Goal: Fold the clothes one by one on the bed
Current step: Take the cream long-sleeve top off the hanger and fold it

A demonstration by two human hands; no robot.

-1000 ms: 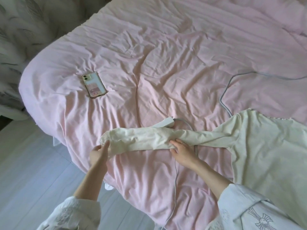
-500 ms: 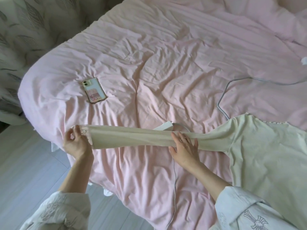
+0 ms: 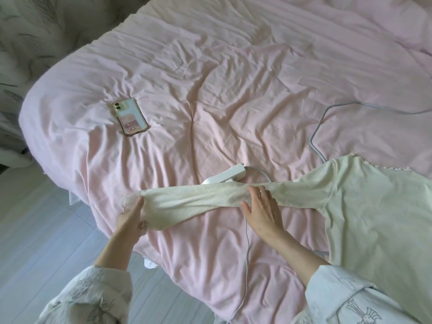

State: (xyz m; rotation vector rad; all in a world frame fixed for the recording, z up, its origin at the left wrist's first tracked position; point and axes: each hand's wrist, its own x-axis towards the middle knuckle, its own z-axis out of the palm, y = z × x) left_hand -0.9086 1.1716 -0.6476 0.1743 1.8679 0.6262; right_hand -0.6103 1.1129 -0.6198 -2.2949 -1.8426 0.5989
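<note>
A cream long-sleeved top lies at the right on the pink bed. Its long sleeve stretches leftwards across the sheet. My left hand grips the lacy cuff end of the sleeve near the bed's edge. My right hand lies flat on the sleeve's middle, fingers straight, pressing it onto the bed.
A phone in a clear case lies on the bed at the left. A white charger block peeks out behind the sleeve, with a grey cable running right and another down the bedside. Grey floor lies to the left.
My left hand pulled the cuff out to the left until the sleeve was taut, then came back right and nearer to me. My right hand stayed on the sleeve's middle.
</note>
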